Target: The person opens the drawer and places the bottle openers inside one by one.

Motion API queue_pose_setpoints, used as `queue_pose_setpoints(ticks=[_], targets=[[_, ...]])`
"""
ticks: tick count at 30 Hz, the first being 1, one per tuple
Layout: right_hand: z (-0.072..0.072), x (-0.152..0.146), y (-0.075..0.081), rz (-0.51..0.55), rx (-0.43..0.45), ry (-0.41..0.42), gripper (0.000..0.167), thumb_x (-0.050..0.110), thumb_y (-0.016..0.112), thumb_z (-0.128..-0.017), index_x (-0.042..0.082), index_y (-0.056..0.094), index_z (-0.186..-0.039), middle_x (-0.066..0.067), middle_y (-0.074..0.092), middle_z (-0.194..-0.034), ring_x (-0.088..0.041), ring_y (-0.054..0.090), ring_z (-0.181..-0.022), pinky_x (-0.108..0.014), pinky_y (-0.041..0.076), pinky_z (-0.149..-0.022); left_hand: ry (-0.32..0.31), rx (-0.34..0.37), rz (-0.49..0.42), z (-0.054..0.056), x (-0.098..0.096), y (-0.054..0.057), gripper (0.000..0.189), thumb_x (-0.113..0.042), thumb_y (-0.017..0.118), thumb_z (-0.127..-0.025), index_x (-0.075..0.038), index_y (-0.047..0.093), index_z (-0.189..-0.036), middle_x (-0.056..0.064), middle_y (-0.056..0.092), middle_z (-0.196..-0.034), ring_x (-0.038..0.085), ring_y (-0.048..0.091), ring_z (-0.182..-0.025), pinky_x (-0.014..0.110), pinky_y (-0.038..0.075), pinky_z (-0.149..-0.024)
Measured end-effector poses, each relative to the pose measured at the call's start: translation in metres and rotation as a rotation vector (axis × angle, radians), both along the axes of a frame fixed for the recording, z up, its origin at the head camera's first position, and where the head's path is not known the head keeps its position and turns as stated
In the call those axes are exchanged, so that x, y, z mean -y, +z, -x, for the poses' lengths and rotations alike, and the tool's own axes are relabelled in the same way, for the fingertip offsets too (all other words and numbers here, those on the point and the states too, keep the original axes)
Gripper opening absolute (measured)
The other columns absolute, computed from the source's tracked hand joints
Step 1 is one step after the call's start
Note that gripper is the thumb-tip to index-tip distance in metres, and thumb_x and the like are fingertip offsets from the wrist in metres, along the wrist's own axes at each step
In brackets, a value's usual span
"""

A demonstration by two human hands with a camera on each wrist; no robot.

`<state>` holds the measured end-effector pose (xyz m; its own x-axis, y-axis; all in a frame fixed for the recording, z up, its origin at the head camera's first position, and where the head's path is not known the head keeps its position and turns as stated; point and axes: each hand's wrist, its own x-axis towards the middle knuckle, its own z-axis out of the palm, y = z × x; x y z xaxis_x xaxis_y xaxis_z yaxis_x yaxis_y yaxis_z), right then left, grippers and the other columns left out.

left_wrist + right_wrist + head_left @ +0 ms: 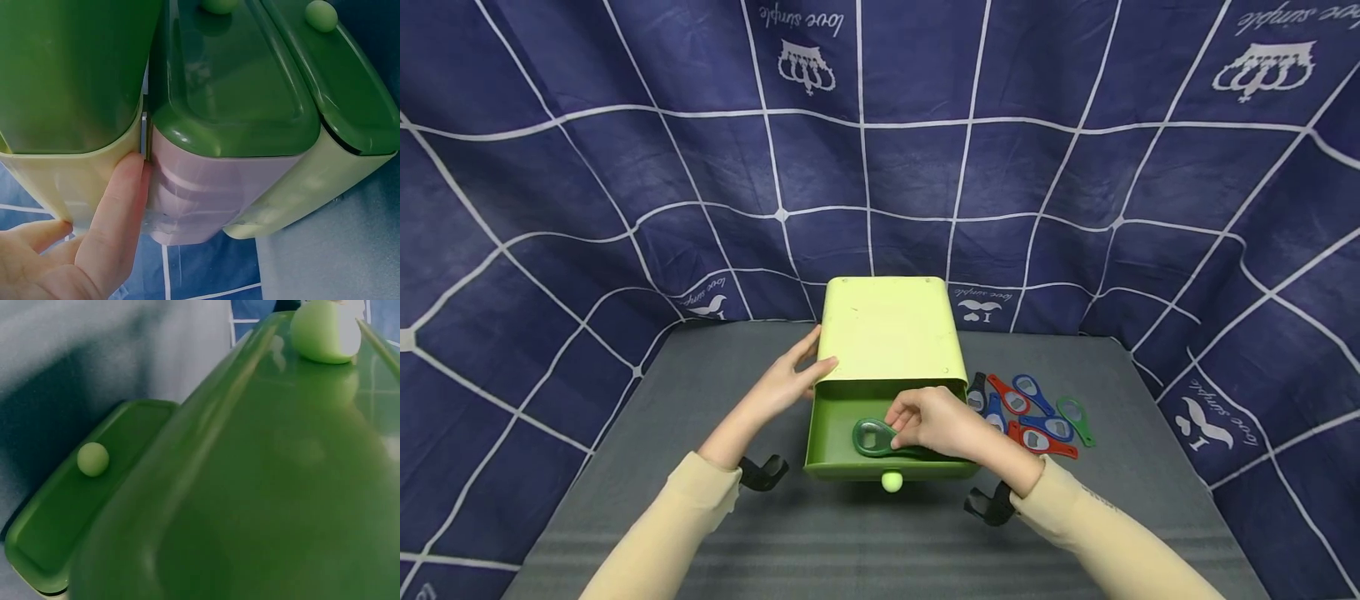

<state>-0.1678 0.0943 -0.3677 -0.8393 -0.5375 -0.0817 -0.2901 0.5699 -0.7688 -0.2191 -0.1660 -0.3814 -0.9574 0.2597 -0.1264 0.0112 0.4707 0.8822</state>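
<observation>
A drawer cabinet with a pale yellow top stands in front of me, its green top drawer pulled out. My right hand is over that drawer and pinches a green bottle opener between thumb and fingers. The opener's ring-shaped head points left, over the drawer's floor. My left hand rests against the cabinet's left side, the thumb near its top front edge. In the left wrist view, a straight finger touches the yellow casing. The right wrist view shows the green drawer front, but no hand.
Right of the cabinet lie several bottle openers: red, blue, black and green. Lower drawers with a pink casing and a yellowish casing sit below. A blue curtain hangs behind the grey table.
</observation>
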Motion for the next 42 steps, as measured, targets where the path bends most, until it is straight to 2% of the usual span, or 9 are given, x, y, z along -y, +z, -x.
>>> queue_pose_setpoints(ticks=[11, 15, 19, 25, 30, 34, 37, 42], targets=[[0.005, 0.006, -0.008, -0.084, -0.134, -0.001, 0.018, 0.003, 0.080, -0.079, 0.008, 0.069, -0.092, 0.000, 0.068, -0.082, -0.006, 0.061, -0.073, -0.018, 0.053, -0.068, 0.010, 0.019, -0.020, -0.001, -0.001, 0.000, 0.080, -0.047, 0.056, -0.098, -0.024, 0.011, -0.160, 0.021, 0.024, -0.161, 0.040, 0.060, -0.120, 0.045, 0.057, -0.090], [0.005, 0.006, -0.008, -0.093, -0.153, -0.001, 0.018, 0.002, 0.080, -0.079, 0.007, 0.070, -0.093, 0.001, 0.067, -0.083, -0.006, 0.061, -0.074, -0.018, 0.053, -0.069, 0.011, 0.015, -0.018, -0.001, -0.001, 0.000, 0.080, -0.045, 0.056, -0.098, -0.023, 0.011, -0.160, 0.022, 0.025, -0.161, 0.040, 0.061, -0.117, 0.048, 0.056, -0.092], [0.002, -0.002, -0.001, -0.050, -0.140, 0.014, 0.018, 0.005, 0.079, -0.082, 0.007, 0.071, -0.097, -0.002, 0.069, -0.088, -0.006, 0.063, -0.077, -0.018, 0.054, -0.071, 0.004, 0.014, -0.023, -0.001, -0.001, 0.001, 0.080, -0.044, 0.056, -0.099, -0.021, 0.010, -0.160, 0.023, 0.025, -0.160, 0.041, 0.062, -0.115, 0.049, 0.056, -0.091], [-0.004, -0.026, 0.019, 0.022, -0.144, 0.006, 0.017, 0.008, 0.076, -0.086, 0.004, 0.070, -0.102, 0.000, 0.071, -0.090, -0.007, 0.065, -0.079, -0.021, 0.056, -0.072, 0.001, 0.021, -0.033, -0.001, -0.001, 0.002, 0.080, -0.044, 0.056, -0.099, -0.021, 0.010, -0.160, 0.023, 0.023, -0.161, 0.040, 0.059, -0.120, 0.044, 0.058, -0.089], [-0.005, -0.052, 0.029, 0.070, -0.174, -0.069, 0.018, 0.011, 0.076, -0.086, 0.005, 0.071, -0.102, -0.006, 0.073, -0.095, -0.009, 0.067, -0.083, -0.023, 0.057, -0.074, 0.011, 0.024, -0.025, 0.000, 0.001, 0.002, 0.080, -0.045, 0.056, -0.098, -0.022, 0.011, -0.160, 0.022, 0.023, -0.161, 0.040, 0.059, -0.121, 0.044, 0.058, -0.089], [-0.001, -0.075, 0.027, 0.099, -0.161, -0.166, 0.021, 0.013, 0.077, -0.086, 0.005, 0.071, -0.104, -0.009, 0.073, -0.101, -0.012, 0.068, -0.086, -0.024, 0.058, -0.075, 0.017, 0.032, -0.027, 0.000, 0.002, 0.003, 0.080, -0.046, 0.056, -0.099, -0.022, 0.010, -0.160, 0.021, 0.022, -0.161, 0.040, 0.056, -0.126, 0.044, 0.057, -0.091], [0.006, -0.095, 0.015, 0.083, -0.143, -0.261, 0.023, 0.014, 0.076, -0.086, 0.003, 0.071, -0.106, -0.008, 0.073, -0.100, -0.013, 0.068, -0.084, -0.025, 0.058, -0.072, 0.015, 0.036, -0.037, 0.000, 0.002, 0.003, 0.080, -0.045, 0.056, -0.099, -0.023, 0.010, -0.160, 0.021, 0.022, -0.162, 0.041, 0.054, -0.127, 0.044, 0.057, -0.091], [0.015, -0.132, -0.021, 0.024, -0.112, -0.405, 0.023, 0.016, 0.074, -0.089, 0.003, 0.070, -0.108, -0.008, 0.073, -0.097, -0.012, 0.068, -0.081, -0.026, 0.057, -0.069, 0.006, 0.035, -0.048, 0.001, 0.001, 0.001, 0.080, -0.043, 0.057, -0.099, -0.023, 0.010, -0.160, 0.022, 0.023, -0.161, 0.041, 0.055, -0.126, 0.044, 0.058, -0.090]])
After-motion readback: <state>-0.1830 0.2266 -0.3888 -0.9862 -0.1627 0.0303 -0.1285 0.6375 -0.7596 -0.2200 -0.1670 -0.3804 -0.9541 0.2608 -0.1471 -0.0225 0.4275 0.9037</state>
